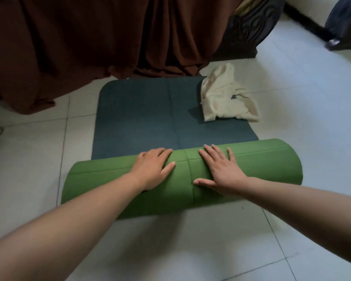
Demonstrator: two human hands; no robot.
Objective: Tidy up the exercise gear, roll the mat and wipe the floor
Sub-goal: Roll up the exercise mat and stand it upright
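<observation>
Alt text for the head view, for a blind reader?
Left hand and right hand press flat on the rolled part of a mat, green outside, dark blue where unrolled on the floor. A cloth lies across its far right corner.

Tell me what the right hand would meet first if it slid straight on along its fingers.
The right hand, flat on the green roll, points forward and slightly left. It would first meet the mat's unrolled blue stretch; the cream cloth seems to lie right of that line.

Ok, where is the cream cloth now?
Head view, right of centre: the cream cloth lies crumpled on the far right corner of the unrolled blue mat, partly on the tiled floor, beyond the right hand.
</observation>
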